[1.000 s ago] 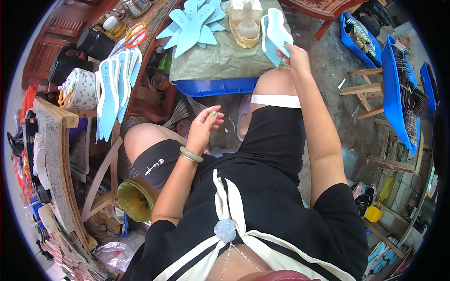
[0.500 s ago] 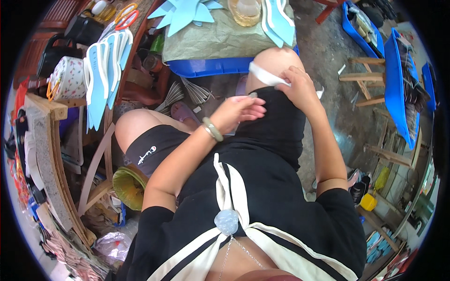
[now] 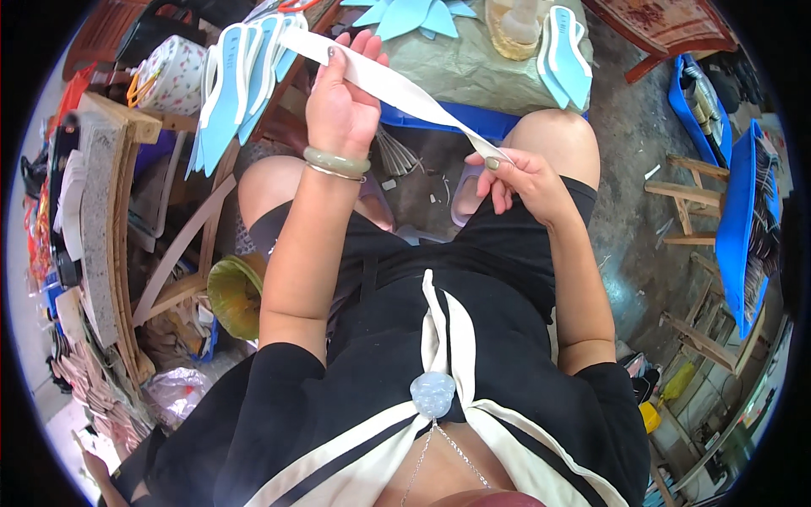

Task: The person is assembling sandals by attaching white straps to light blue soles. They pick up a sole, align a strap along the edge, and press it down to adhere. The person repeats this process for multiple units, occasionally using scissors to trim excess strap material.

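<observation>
A rounded, pale blue-grey tie clasp (image 3: 432, 394) gathers a cream sailor collar (image 3: 372, 465), whose two broad bands, each lined with a black stripe, spread from it to either side. Beyond the clasp lie two cream tie tails (image 3: 460, 338), also edged in black. On its neck side a fine silver chain (image 3: 463, 454) forms a narrow V. Around the clasp the top (image 3: 372, 355) is plain black, with short sleeves; farther beyond it come black shorts (image 3: 515, 228) and lilac slippers (image 3: 466, 198). Above the left hand's (image 3: 342, 118) wrist crease, well beyond the clasp, sit a thick grey-green bangle (image 3: 338, 163) and a thin silver one. The right hand's (image 3: 528, 182) thumbnail is olive green.
</observation>
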A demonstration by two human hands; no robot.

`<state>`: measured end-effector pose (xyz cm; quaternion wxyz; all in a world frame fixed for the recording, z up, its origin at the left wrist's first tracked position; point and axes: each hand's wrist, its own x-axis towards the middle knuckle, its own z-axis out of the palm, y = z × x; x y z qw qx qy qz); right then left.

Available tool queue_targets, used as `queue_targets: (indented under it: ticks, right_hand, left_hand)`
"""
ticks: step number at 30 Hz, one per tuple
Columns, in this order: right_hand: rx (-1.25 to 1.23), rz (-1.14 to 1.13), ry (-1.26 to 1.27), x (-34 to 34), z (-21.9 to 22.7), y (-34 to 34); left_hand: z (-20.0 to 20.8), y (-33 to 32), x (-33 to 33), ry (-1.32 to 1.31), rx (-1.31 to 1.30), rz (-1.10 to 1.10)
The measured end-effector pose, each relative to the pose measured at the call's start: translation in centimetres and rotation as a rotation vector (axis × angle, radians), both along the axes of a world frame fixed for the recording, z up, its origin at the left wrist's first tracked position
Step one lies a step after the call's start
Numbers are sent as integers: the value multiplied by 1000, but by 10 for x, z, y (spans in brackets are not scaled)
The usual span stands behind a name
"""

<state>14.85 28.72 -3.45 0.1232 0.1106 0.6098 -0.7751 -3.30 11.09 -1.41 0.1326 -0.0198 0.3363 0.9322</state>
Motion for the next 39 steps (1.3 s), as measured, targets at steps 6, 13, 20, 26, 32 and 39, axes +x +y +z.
queue_targets:
  ticks: [6,13,20,26,32,39]
  right_hand:
    - [-57,236,-51,15,-3,-10]
    - [-235,203,3,3,-3,-23]
    - [380,493,231,-14,-23,-20]
    - [326,367,90,-74,-15,-50]
    - [453,681,31,-62,-44,-40]
    - [549,325,314,-72,-29,-26]
  left_hand:
    - [-15,-17,-32,17,-101,185]
    - [-23,-1,6,26,-344,-119]
    - [-32,-20,17,-119,-253,-189]
    - [-11,-14,24,-79,-324,-261]
    - [3,-32,3,16,-334,-184]
    - [-9,-28,9,9,-369,-236]
